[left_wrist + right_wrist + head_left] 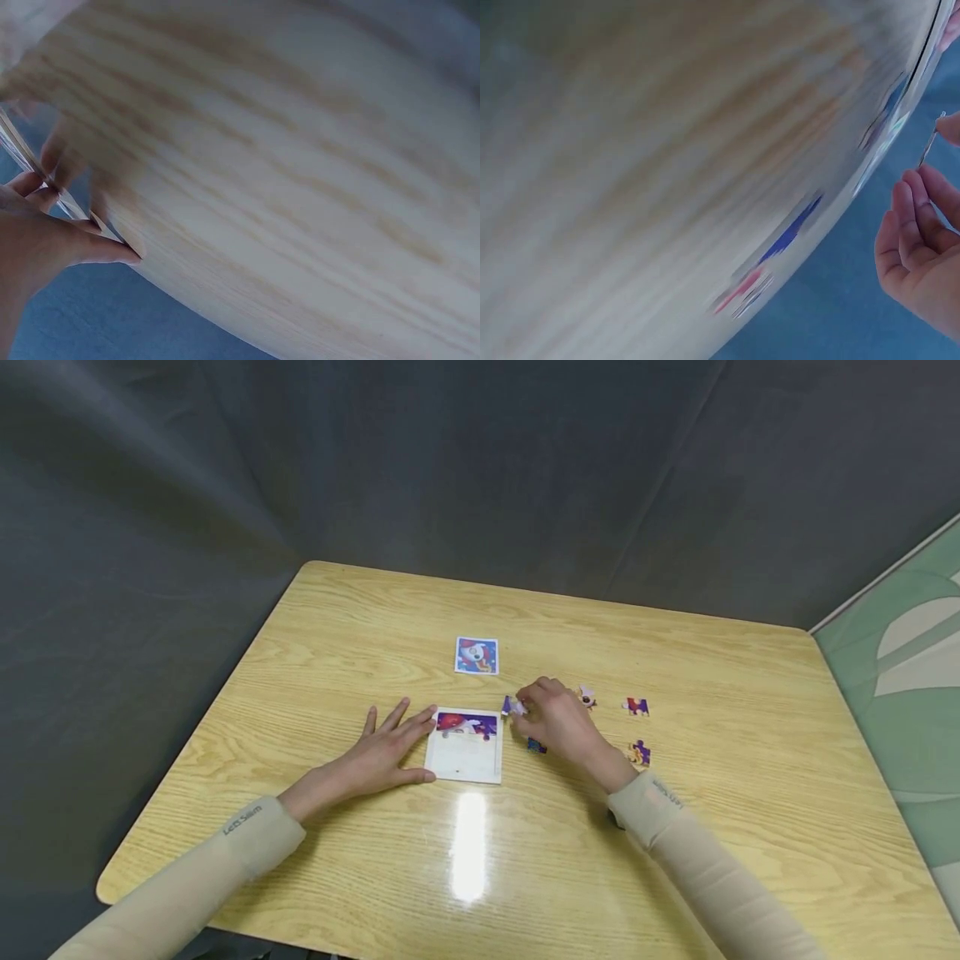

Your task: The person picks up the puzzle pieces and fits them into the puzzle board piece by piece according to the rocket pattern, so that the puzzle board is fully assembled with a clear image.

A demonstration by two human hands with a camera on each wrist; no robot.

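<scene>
A white square puzzle tray (465, 762) lies mid-table, its top strip filled with joined red, white and purple pieces (468, 724). My left hand (384, 757) rests flat with fingers spread, index fingertip and thumb touching the tray's left edge. Just right of the tray, my right hand (561, 720) pinches a purple and white puzzle piece (511, 705) between thumb and fingers. The right wrist view shows this piece (929, 142) edge-on, above the table. A blue piece (536, 746) lies partly hidden below the right hand.
Beyond the tray lies a square picture card (477, 656). Right of the right hand are loose pieces: a white and brown one (587, 696), a red and purple one (637, 706) and a yellow and purple one (640, 753). Dark cloth (480, 477) hangs behind the wooden table (360, 627).
</scene>
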